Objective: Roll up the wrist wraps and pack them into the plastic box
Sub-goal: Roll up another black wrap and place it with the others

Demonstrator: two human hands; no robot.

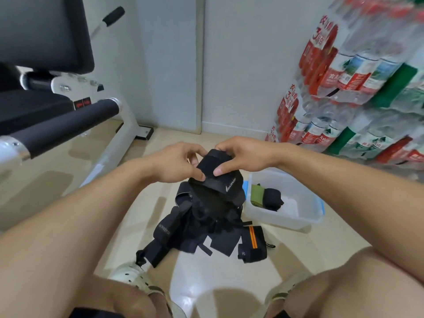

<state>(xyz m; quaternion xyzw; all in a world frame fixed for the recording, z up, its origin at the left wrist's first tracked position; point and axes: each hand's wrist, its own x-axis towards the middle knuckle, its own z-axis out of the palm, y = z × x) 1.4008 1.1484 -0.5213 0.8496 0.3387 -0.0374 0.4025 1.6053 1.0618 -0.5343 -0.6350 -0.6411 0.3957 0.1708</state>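
Hands, left [181, 161] and right [243, 157], pinch black wrist wrap [216, 173] above pile [202, 226].

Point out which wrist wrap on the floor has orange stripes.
The rolled black wrap with orange stripes, lying apart beside the plastic box. The tangled pile of wraps left of it is plain black.

Surface: pale glossy floor [199, 283].
Centre: heap of loose black wrist wraps [195, 228].
Right of heap: rolled black wrap with orange stripes [252, 244], just beside it.
Further right: clear plastic box [296, 216].
Left: white bench frame [121, 134].
Far right: stacked bottled-water packs [358, 92].
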